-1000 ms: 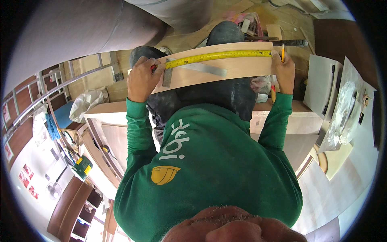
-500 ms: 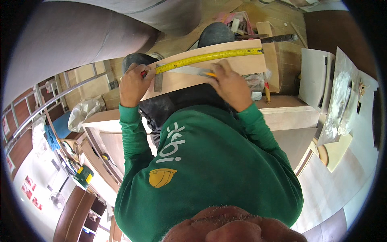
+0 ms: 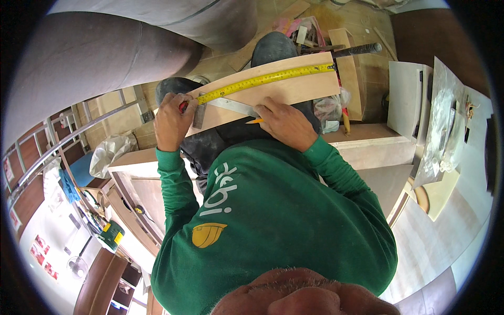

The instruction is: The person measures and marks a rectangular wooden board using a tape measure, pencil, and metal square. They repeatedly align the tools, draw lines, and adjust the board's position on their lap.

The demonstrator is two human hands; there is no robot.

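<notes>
A pale wooden board [image 3: 315,88] lies across my knees. Along it stretches the yellow blade of a tape measure [image 3: 262,81], its hooked end at the board's right edge. My left hand [image 3: 173,119] is closed round the tape's case, of which only a red bit shows, at the board's left end. Just right of those fingers rests a metal try square [image 3: 231,106], its blade slanting across the wood under the tape. My right hand [image 3: 287,125] holds an orange pencil [image 3: 254,121] pointing left, with its fingertips at the end of the square's blade.
Beyond the board's right end stand a wooden box-like piece [image 3: 347,79] and a dark-handled bar [image 3: 362,50]. A clear plastic bag [image 3: 328,111] lies beside my right knee. A metal ladder [image 3: 79,131] is at the left, large brown rounded panels [image 3: 121,47] at the far left.
My right hand has moved left and nearer my body, bringing the pencil off the board's face to its near edge. The board and tape have shifted slightly left.
</notes>
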